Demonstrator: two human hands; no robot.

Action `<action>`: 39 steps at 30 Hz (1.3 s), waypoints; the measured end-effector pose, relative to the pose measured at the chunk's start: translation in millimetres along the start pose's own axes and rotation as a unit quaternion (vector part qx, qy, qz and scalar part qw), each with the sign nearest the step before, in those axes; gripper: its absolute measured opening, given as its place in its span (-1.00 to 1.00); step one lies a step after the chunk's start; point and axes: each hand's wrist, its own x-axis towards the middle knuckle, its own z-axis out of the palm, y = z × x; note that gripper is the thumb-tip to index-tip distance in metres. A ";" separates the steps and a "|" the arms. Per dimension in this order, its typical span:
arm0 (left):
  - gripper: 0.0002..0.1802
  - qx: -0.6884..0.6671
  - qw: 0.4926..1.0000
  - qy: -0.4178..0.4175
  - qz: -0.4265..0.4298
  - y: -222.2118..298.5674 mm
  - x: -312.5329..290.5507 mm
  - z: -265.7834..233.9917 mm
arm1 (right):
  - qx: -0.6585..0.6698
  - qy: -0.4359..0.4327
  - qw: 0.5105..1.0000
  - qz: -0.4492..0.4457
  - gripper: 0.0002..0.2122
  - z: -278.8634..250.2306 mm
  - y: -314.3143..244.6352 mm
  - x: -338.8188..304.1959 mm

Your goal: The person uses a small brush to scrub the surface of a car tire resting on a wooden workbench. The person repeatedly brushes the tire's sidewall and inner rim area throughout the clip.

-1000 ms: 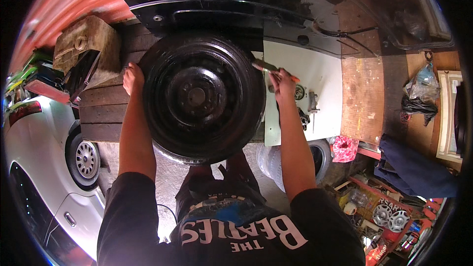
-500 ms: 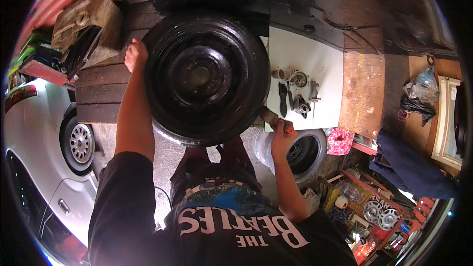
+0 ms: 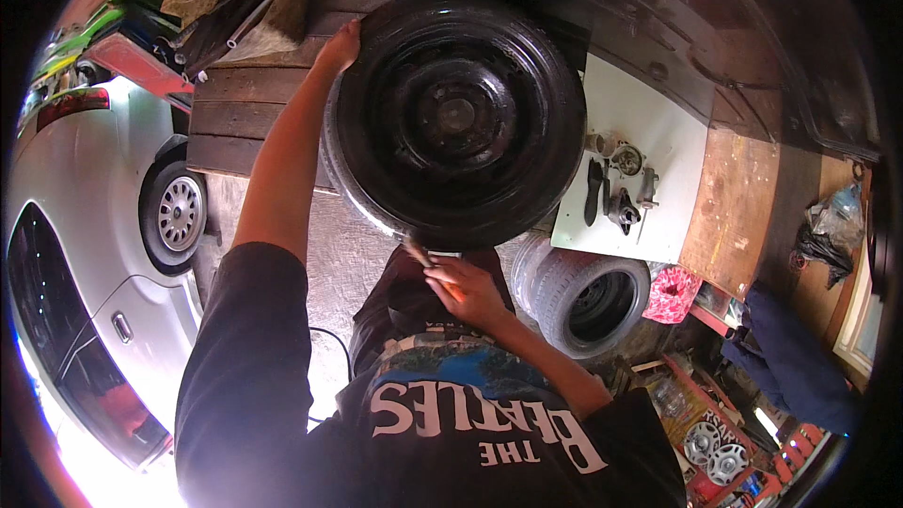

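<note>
The right hand [image 3: 467, 290] has a closed grip on the handle of a brush [image 3: 420, 255], its bristle end at the lower-left edge of a black tyre [image 3: 557, 136]. Half a second ago the brush was at the tyre's lower right, and before that at its upper right, so it has travelled down and around the edge toward the person's left. That suggests the work is going around the tyre's outer edge, with the lower part now in hand (whether the bristles press on the rubber or just skim it, I cannot tell).

The left hand [image 3: 341, 43] stays against the upper-left edge of the tyre, apparently steadying it; its fingers are partly hidden, so how far its grip closes is unclear.

The tyre, mounted on a dark wheel [image 3: 458, 113], is in front of the person, its lower edge reaching past the plank table [image 3: 235, 122]. To its right, a white board [image 3: 673, 221] carries metal parts [image 3: 624, 212] and a dark-handled tool [image 3: 593, 193]. Farther out, more tyres [image 3: 562, 306] sit below the board, and a silver car [image 3: 155, 296] stands at the left.
</note>
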 end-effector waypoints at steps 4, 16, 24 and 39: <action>-0.33 0.044 0.997 -0.010 0.063 -23.7 6.1 -2.8 | 0.034 -0.052 0.998 0.001 -0.79 21.7 6.8 23.5; -0.35 0.090 0.980 -0.173 -0.024 45.9 -24.4 -53.4 | -0.194 -0.211 0.956 -0.064 -0.59 -75.7 -24.6 92.9; -0.20 -0.137 0.955 -0.258 -0.058 32.0 -34.0 -89.2 | -0.160 -0.217 0.941 -0.207 -0.75 -27.7 -46.1 301.5; -0.22 -0.267 0.924 -0.272 -0.037 5.1 -12.8 -107.3 | -0.377 -0.326 0.814 -0.298 -0.79 114.3 -7.6 382.1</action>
